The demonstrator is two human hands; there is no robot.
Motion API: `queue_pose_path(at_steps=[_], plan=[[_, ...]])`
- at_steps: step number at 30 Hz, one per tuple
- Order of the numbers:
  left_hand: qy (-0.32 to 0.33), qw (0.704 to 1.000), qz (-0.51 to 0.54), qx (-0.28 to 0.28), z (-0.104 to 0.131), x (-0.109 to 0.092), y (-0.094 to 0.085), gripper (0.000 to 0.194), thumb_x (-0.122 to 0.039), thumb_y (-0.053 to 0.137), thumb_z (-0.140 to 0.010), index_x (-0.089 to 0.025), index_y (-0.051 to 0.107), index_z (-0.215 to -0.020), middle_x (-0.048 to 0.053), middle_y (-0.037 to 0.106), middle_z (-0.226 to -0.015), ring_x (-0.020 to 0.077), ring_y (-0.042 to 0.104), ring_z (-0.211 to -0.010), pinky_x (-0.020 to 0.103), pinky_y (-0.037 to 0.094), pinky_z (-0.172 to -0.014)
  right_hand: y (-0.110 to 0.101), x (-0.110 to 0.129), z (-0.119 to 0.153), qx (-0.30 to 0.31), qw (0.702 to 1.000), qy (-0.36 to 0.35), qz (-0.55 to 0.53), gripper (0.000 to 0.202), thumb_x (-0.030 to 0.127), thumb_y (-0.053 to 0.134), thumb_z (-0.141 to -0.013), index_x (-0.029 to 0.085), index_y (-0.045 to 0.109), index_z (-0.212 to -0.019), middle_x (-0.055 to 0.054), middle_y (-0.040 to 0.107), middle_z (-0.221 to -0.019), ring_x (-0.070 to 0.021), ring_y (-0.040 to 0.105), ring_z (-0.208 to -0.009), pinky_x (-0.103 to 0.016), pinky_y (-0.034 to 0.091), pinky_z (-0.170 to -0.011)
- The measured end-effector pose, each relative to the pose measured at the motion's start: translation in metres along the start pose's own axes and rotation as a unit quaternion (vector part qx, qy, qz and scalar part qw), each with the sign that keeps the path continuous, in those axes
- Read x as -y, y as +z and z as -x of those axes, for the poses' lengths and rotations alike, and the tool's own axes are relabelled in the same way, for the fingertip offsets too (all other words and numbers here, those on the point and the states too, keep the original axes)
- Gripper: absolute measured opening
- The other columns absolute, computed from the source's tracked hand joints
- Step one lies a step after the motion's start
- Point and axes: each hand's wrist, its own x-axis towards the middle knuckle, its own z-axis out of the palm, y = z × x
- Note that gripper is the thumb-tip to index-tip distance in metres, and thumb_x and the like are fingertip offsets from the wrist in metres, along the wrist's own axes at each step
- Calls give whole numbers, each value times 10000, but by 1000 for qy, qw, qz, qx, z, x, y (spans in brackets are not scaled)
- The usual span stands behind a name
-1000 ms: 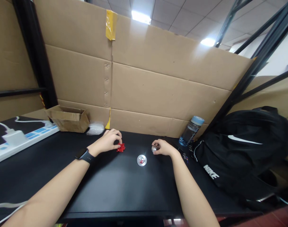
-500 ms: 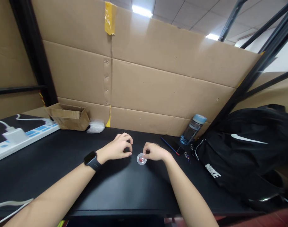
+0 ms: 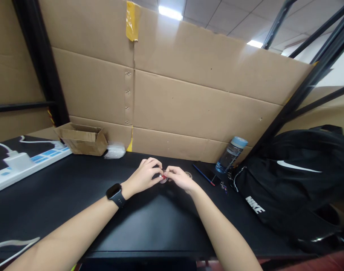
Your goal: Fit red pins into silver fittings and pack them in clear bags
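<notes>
A small clear round piece with a red centre [image 3: 163, 180] is held between my two hands above the black desk. My left hand [image 3: 146, 176], with a dark watch [image 3: 115, 195] on its wrist, pinches it from the left with thumb and fingertips. From the other side, my right hand [image 3: 179, 178] closes its thumb and fingers on the red part. The fingers cover much of the piece, so its exact kind is unclear. Just behind my right hand lies another small round ring-like item [image 3: 189, 174], partly hidden.
Right of my hands lie a blue pen with a red end [image 3: 204, 174] and some small metal bits [image 3: 224, 187]. A water bottle [image 3: 230, 155] and a black backpack [image 3: 290, 180] stand beyond. To the left are a cardboard box [image 3: 83, 141], a plastic packet [image 3: 115, 151] and a power strip [image 3: 44, 162].
My right hand has lifted the clear round piece and brought it up and left. My left hand has moved right and taken hold of it too.
</notes>
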Motion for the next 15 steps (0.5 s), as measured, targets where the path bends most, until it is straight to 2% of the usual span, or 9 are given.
queue_pose_path(at_steps=[4,8,12,15], plan=[[-3,1000,0,-18,0,2,-2,108,-310,632,-929,-252,723,-922,62,615,-1200,269,494,-1186,425,380,-964,6,4,3,16,997,16,-71,377,528,773,-784,197,592,-788,-17,701,-882,-170,667,-841,-284,510,-750],[-1,999,12,-29,-1,2,-8,101,-308,626,-936,-259,714,-935,58,594,-1249,270,479,-1219,426,370,-989,11,7,5,11,992,-19,-122,393,451,840,-736,212,555,-859,-4,670,-895,-170,682,-845,-288,535,-734],[-6,999,6,-41,-3,7,-16,112,-312,609,-949,-261,707,-940,57,586,-1263,269,470,-1231,438,350,-1025,10,7,3,-35,987,-58,-145,488,369,872,-706,257,517,-1021,-9,650,-1055,-162,694,-866,-294,555,-743],[-24,998,-15,-48,-2,23,-23,114,-305,612,-943,-258,715,-929,64,575,-1276,278,458,-1240,454,333,-1050,-1,5,0,-86,987,-76,-111,550,362,863,-705,279,496,-1107,-24,646,-1121,-143,679,-856,-307,557,-795]])
